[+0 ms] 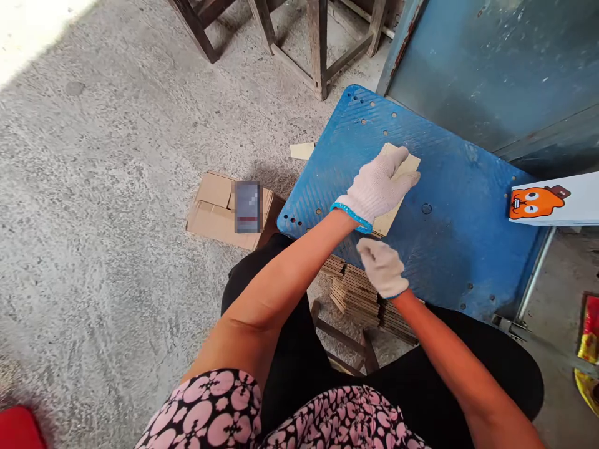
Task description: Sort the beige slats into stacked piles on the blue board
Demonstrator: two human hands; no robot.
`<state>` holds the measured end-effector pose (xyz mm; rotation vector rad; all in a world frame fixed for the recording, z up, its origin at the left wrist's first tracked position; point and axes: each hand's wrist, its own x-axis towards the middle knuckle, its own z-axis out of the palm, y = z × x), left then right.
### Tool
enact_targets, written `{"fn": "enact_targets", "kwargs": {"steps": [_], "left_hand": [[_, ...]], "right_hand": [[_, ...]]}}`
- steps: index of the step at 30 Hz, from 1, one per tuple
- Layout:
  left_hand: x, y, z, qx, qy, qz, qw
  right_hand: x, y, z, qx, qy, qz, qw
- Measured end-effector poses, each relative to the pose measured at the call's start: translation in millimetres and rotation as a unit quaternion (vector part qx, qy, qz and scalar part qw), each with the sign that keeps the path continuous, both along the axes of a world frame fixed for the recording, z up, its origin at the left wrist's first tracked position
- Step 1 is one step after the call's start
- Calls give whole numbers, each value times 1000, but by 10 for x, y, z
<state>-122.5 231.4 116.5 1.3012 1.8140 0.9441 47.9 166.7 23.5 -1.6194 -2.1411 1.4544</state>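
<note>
On the blue table [444, 162] lies a small stack of thin, pale rectangular boards [390, 215]. My left hand [374, 187], in a white knit glove with a blue cuff, rests over the top board, thumb and fingers apart. Part of the stack is hidden beneath that glove. Closer to my body, my right hand [384, 268], gloved too, hovers at the table's near edge with its fingers curled together. Whether anything is inside them cannot be made out. Below it, between my knees, are piles of similar thin boards [355, 293].
A cardboard box [213, 209] sits on the concrete floor at left, with a blurred rectangular item [247, 207] on it. One loose pale piece [302, 151] lies beyond the table's left edge. Wooden stools [318, 50] stand behind. A white box [561, 199] with an orange cartoon is at right.
</note>
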Motion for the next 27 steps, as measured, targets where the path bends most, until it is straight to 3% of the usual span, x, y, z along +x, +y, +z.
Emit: {"fn": "enact_targets", "kwargs": {"steps": [1,3,5,6,11,15,19,27], "left_hand": [[-40,-80,3,-8,6,-4,1000],[-130,-236,-13,-29,18,-12,999],[-223,-373,-32,-51,30,-22,998],[-266,-432,-34,-63,36,-27,997],[-425,-598,47,-111,69,-42,991],[-470,-605,129,-113,93,-59,987],[-467,-573,152,-116,101,-80,985],[-416,-530,112,-114,111,-94,983]], "right_hand": [[-48,-170,-13,10,-25,61,998],[-135,-451,-61,80,-146,255,953],[-195,-638,-126,139,-224,364,893],[-213,-699,-159,160,-242,387,875],[-222,-823,-290,214,-246,404,855],[-180,-922,-367,292,-248,405,830],[-147,-1026,-423,329,-244,383,828],[-175,-1063,-364,362,-259,397,803]]}}
